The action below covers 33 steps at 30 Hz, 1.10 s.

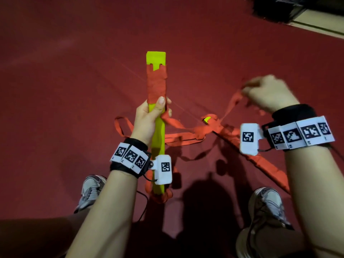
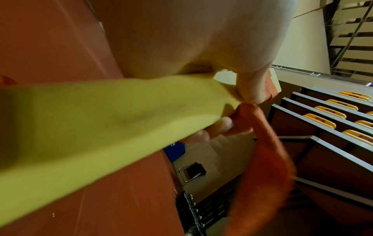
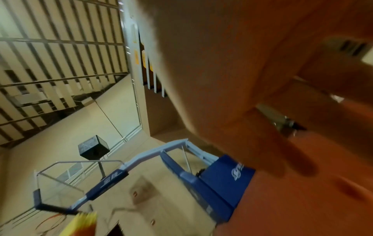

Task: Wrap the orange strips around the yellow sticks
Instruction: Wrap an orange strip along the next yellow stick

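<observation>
My left hand (image 1: 165, 108) grips a long yellow stick (image 1: 158, 135) at its middle and holds it upright, thumb on the front face. An orange wrap (image 1: 156, 82) covers the stick above my thumb, and the top end is bare yellow. The left wrist view shows the yellow stick (image 2: 101, 119) under my thumb, with the orange strip (image 2: 268, 143) trailing off from it. That orange strip (image 1: 233, 103) runs right to my blurred right hand (image 1: 249, 90), which pinches it up off the floor. A second stick (image 1: 260, 161), wrapped in orange, lies on the floor.
Loose orange strips (image 1: 186, 135) lie tangled on the red floor (image 1: 65, 90) between my hands. My two shoes (image 1: 91, 189) (image 1: 268, 205) stand near the bottom. A dark object (image 1: 275, 6) sits at the far right. A blue basketball stand (image 3: 201, 183) shows in the right wrist view.
</observation>
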Available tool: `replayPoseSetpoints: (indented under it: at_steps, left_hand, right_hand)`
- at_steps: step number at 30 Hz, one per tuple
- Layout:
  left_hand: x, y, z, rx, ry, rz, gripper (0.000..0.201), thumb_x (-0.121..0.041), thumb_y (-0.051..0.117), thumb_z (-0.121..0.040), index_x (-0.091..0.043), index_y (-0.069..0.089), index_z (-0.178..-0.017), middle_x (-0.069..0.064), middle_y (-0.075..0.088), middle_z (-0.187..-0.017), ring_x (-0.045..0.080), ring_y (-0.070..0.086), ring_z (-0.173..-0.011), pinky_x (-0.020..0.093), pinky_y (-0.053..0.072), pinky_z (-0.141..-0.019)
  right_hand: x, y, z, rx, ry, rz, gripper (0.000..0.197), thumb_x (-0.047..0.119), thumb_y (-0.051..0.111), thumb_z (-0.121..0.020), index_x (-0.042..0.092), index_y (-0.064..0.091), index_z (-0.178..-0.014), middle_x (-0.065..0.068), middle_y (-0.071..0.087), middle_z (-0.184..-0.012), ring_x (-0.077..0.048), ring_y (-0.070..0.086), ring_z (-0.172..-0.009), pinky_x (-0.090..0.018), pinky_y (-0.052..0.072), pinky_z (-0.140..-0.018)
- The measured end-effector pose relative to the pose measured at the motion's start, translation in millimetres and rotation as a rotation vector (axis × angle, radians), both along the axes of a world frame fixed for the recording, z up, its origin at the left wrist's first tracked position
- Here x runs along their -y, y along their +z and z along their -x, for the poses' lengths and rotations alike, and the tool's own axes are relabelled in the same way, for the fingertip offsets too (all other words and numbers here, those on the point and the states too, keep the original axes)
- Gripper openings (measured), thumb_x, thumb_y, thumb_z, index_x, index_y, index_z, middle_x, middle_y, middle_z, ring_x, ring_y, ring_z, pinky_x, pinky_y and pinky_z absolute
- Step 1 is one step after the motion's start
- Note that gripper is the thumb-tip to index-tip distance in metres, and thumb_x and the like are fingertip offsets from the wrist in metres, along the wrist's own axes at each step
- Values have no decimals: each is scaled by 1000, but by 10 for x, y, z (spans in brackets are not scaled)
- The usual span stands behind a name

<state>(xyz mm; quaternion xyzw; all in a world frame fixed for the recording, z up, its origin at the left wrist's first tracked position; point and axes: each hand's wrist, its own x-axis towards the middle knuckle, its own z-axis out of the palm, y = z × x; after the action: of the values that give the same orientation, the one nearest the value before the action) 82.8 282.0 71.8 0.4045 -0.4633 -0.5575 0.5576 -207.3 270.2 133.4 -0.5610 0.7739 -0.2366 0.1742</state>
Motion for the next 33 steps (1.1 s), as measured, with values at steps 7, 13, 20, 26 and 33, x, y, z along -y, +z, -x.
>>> replayPoseSetpoints:
  at_steps: [7,13,20,26,33]
  left_hand:
    - [-95,-4,212,54,-85,-31,26,-35,61,-91,-11,69,-96,13,61,-77,19,56,-55,27,48,-56]
    - [-163,-21,337,54,-117,-48,34,-27,68,-93,5,62,-104,12,63,-71,26,62,-58,44,60,-62]
    - [-105,-53,293,206,6,19,15,-19,60,-102,-8,69,-103,5,69,-83,16,61,-66,29,55,-64]
    - [-122,-55,344,256,-11,44,12,-23,62,-101,-14,71,-101,-2,68,-72,14,60,-60,31,55,-63]
    - [-97,-28,258,238,74,20,10,-24,61,-102,-20,70,-99,-14,65,-65,14,60,-59,30,56,-60]
  right_hand:
    - [-36,-376,-721,343,392,40,19,17,60,-96,17,77,-104,-3,75,-99,-15,67,-99,-33,49,-96]
    - [-240,-515,-1115,946,413,-91,21,-12,44,-92,-22,58,-105,-19,64,-73,-18,63,-53,-29,54,-51]
    - [-246,-468,-992,963,489,-137,17,13,58,-99,-2,68,-97,-15,68,-82,-18,56,-59,-27,50,-50]
    - [-164,-587,-971,508,440,106,13,16,76,-78,14,66,-70,-9,71,-71,-18,64,-66,-35,53,-70]
    - [-164,-549,-855,149,322,120,26,22,53,-79,27,65,-56,-5,53,-53,-28,51,-66,-31,43,-70]
